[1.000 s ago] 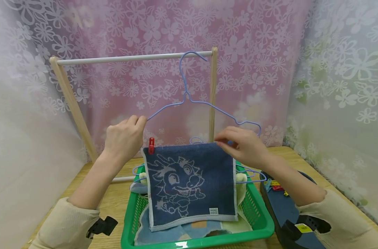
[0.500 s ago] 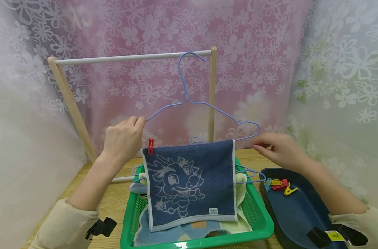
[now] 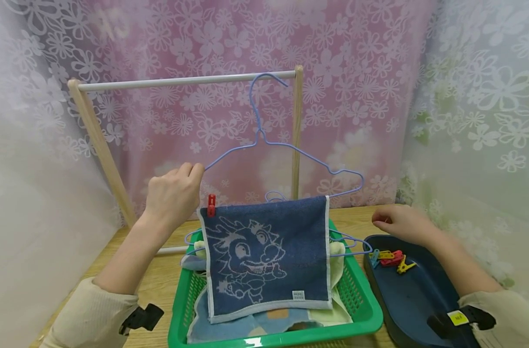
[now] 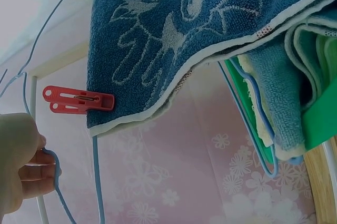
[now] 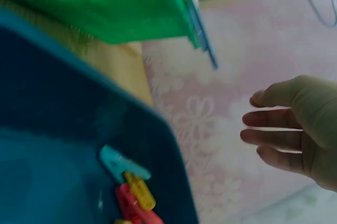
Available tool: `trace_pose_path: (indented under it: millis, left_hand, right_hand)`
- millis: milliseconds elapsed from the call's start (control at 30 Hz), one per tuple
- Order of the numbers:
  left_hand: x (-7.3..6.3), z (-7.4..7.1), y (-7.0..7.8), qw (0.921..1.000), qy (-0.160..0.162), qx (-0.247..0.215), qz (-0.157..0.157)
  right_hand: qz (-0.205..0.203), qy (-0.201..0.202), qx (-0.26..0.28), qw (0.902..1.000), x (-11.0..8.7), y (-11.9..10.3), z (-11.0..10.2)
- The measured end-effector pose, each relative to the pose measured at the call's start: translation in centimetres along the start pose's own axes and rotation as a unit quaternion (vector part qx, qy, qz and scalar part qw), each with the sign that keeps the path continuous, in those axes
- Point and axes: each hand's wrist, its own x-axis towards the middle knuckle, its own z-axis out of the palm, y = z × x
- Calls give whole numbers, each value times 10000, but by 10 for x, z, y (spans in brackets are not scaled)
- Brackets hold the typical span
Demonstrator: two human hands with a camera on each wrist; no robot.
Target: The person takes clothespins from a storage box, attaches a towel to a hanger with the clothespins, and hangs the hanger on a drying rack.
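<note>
My left hand (image 3: 173, 195) grips the left shoulder of a blue wire hanger (image 3: 305, 153), holding it up above the basket. Over the hanger's lower bar drapes a dark blue towel (image 3: 264, 261) with a white cartoon dragon and pale trim. A red clothespin (image 3: 211, 205) clamps the towel's top left corner to the bar; in the left wrist view the clothespin (image 4: 79, 100) sits at the towel's edge. My right hand (image 3: 401, 222) is off the towel, holding nothing, above the far end of a dark blue tray (image 3: 421, 290). Its fingers (image 5: 271, 138) are loosely bent in the right wrist view.
Several clothespins (image 3: 392, 258), red, yellow and light blue, lie in the tray's far left corner. A green basket (image 3: 369, 314) holds more towels and hangers below the held towel. Behind stands a drying rack with a white rail (image 3: 173, 82) and wooden posts, before a pink flowered curtain (image 3: 229, 43).
My right hand has let go of the towel's top right edge and moved right and down to above the tray. My left hand and the hanger have barely moved.
</note>
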Motion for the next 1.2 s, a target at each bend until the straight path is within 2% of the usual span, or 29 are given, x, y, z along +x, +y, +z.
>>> trace_pose_path:
  millis: [333, 600, 800, 933, 1200]
  left_hand:
    - [0, 0, 0, 10000, -28, 34, -12]
    - [0, 1, 0, 10000, 14, 60, 5]
    - [0, 2, 0, 10000, -4, 57, 24]
    - [-1, 2, 1, 9999, 44, 84, 38]
    - [-2, 3, 1, 10000, 50, 83, 16]
  right_hand:
    - [120, -678, -218, 9974, -1, 32, 25]
    - [326, -1223, -289, 9915, -3, 43, 41]
    - [239, -1176, -267, 9924, -5, 45, 50]
    - [87, -1264, -367, 9913, -5, 46, 53]
    - [40, -1462, -612, 9873, -5, 41, 59]
